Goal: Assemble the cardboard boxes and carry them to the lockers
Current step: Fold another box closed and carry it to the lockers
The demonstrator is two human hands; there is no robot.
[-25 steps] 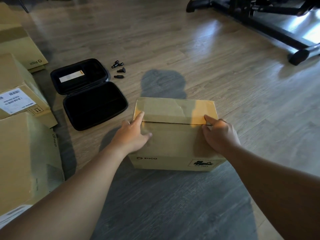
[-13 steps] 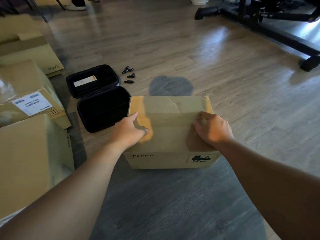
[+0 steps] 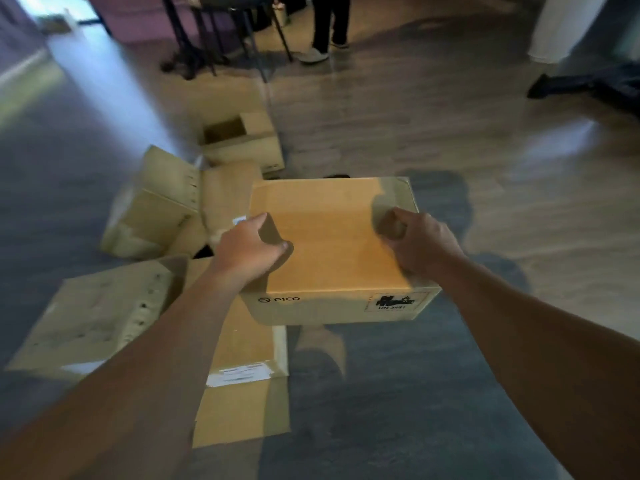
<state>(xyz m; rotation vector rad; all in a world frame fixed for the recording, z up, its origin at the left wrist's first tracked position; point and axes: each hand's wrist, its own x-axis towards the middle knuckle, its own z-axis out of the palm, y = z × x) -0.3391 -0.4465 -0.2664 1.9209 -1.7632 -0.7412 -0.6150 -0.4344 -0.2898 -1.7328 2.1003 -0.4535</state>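
Note:
A closed tan cardboard box [image 3: 332, 244] with a PICO mark and a UN label on its near side is held up off the floor between my hands. My left hand [image 3: 247, 249] grips its left edge, thumb on the top and fingers curled down the side. My right hand [image 3: 420, 242] grips the right edge, fingers curled over the top. Below and to the left on the floor lie several other cardboard boxes [image 3: 104, 313], one of them open-topped [image 3: 239, 140]. The frame is blurred by motion.
A person's legs and shoes [image 3: 323, 32] stand at the back beside black table legs [image 3: 194, 39]. A dark object [image 3: 588, 86] lies on the floor at the right. A white column [image 3: 561, 26] rises at the far right. Bare wooden floor spreads to the right.
The box has come up off the floor in both hands. The view has swung up and left, so the black case has gone out of sight and more boxes and a person's legs show.

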